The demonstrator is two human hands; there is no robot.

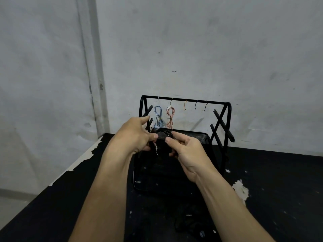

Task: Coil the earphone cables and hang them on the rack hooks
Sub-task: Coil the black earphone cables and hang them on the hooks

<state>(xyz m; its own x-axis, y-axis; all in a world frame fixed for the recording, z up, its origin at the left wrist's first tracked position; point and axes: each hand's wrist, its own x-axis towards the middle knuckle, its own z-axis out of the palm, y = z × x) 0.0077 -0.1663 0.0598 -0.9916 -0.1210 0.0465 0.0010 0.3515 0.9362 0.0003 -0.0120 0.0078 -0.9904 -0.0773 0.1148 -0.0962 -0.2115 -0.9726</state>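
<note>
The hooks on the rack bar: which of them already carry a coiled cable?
The two leftmost hooks. The first holds the blue cable, the second holds the pink cable. The three hooks to their right hang bare.

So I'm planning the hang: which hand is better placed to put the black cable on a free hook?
Probably the right hand: the black cable sits between both hands, and the free hooks are on its side.

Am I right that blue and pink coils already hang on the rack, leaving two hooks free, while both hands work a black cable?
Not quite: the head view shows three free hooks, not two. The blue coil and pink coil do hang on the rack, and the left hand and right hand work a black cable.
</note>
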